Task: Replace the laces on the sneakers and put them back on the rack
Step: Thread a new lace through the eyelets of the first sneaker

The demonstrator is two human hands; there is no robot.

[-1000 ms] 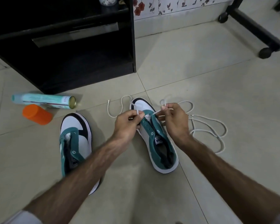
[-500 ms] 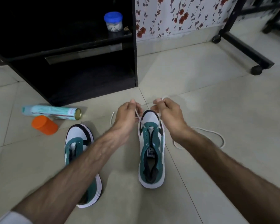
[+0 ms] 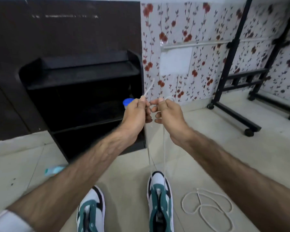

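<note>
Two green, white and black sneakers stand on the tiled floor at the bottom: the left sneaker and the right sneaker. A white lace runs as two taut strands from the right sneaker's front eyelets up to my hands. My left hand pinches one end, whose tip sticks up above the fingers. My right hand grips the other strand, close beside the left hand. A second white lace lies coiled on the floor right of the right sneaker.
A black shoe rack stands ahead on the left, a blue-lidded jar on its shelf. A teal spray can lies on the floor, partly behind my left forearm. A black wheeled frame stands at right against floral wallpaper.
Both hands have risen high above the right sneaker, pulling the lace up taut through its eyelets. The camera has tilted up, so the sneakers now sit at the bottom edge.
</note>
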